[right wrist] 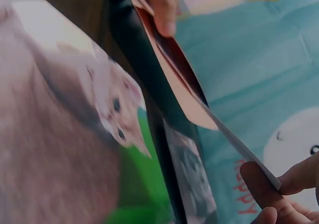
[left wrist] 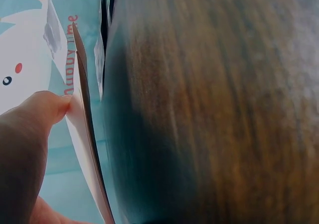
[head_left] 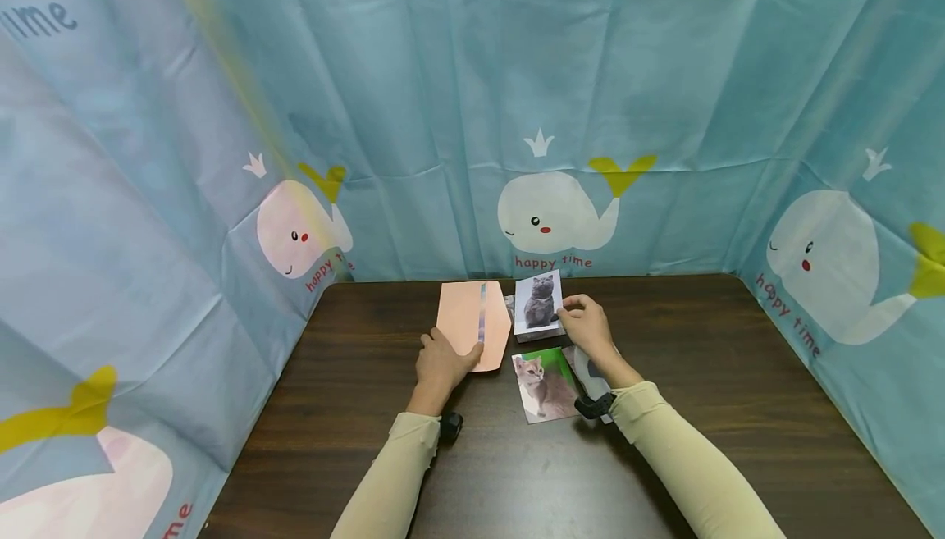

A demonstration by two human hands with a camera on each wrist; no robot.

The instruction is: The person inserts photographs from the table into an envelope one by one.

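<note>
My left hand (head_left: 443, 358) holds a peach-coloured envelope (head_left: 459, 313) by its lower left part. Its thumb (left wrist: 45, 109) lies on the upper face, and the left wrist view shows the envelope edge-on. A narrow bluish strip (head_left: 482, 313) shows along the envelope's opening, beside the flap on the right. To the right, my right hand (head_left: 588, 327) pinches the right edge of a photo card of a grey cat (head_left: 540, 297) between thumb and fingers. In the right wrist view this card (right wrist: 239, 147) is raised, its far end at the envelope's opening; whether it is inside I cannot tell.
Nearer me lies a photo of a pale kitten on green (head_left: 546, 391). Another photo (head_left: 588, 373) is partly covered by my right wrist. More picture cards (head_left: 539, 335) show under the grey cat card. A whale-print curtain (head_left: 443, 219) rises behind the dark wooden table (head_left: 738, 408).
</note>
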